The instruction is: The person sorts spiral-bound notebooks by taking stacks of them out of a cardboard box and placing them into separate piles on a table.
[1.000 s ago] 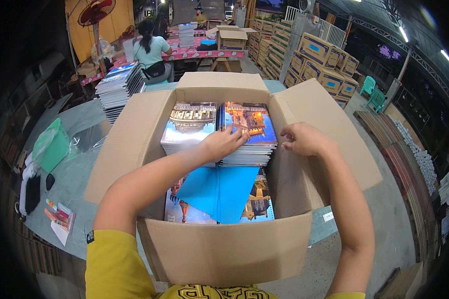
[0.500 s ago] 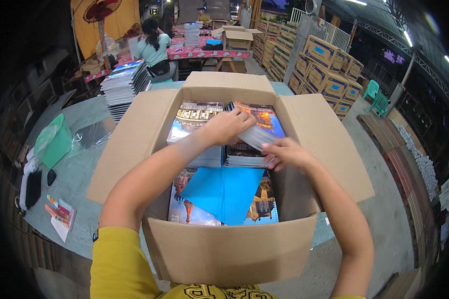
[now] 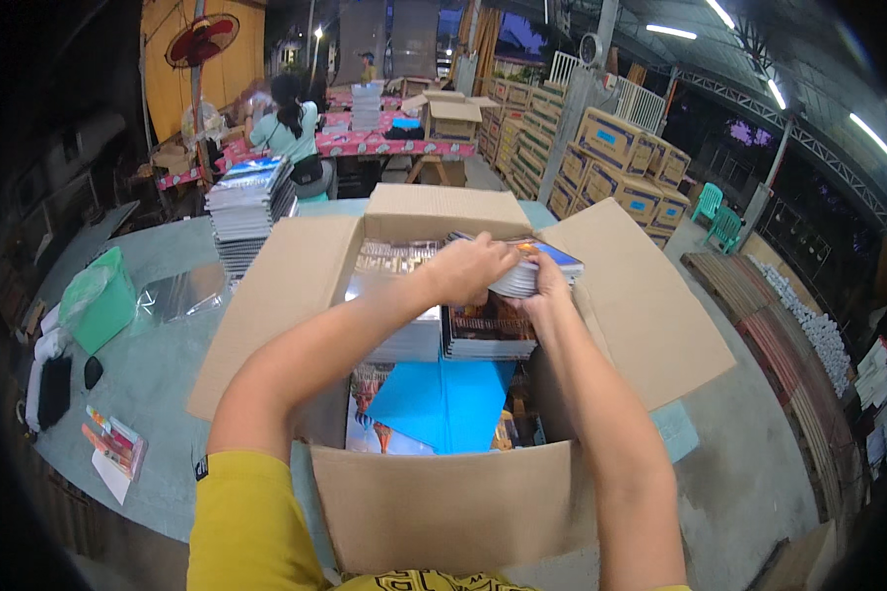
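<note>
An open cardboard box (image 3: 443,502) stands in front of me, its flaps spread outward. Over its far right part, my left hand (image 3: 473,268) and my right hand (image 3: 544,291) are closed on a small stack of spiral notebooks (image 3: 560,260) with colourful covers; the stack is tilted. Underneath lies another pile of notebooks (image 3: 488,335) with a dark cover. A second pile (image 3: 394,340) fills the far left part of the box, beside my left wrist. Blue sheets (image 3: 443,404) lie over more notebooks (image 3: 389,433) in the near part.
A tall stack of notebooks (image 3: 246,212) stands on the table (image 3: 168,369) beyond the left flap. Left of the box are a green bin (image 3: 99,305), a clear plastic sheet (image 3: 182,293) and small colourful packets (image 3: 118,448). Another person (image 3: 291,133) sits at a pink-covered table; stacked cartons (image 3: 611,167) stand behind.
Both hands have lifted the far right notebooks and tilted them up, and my right hand has moved farther away to grip their near edge. The view has tipped upward.
</note>
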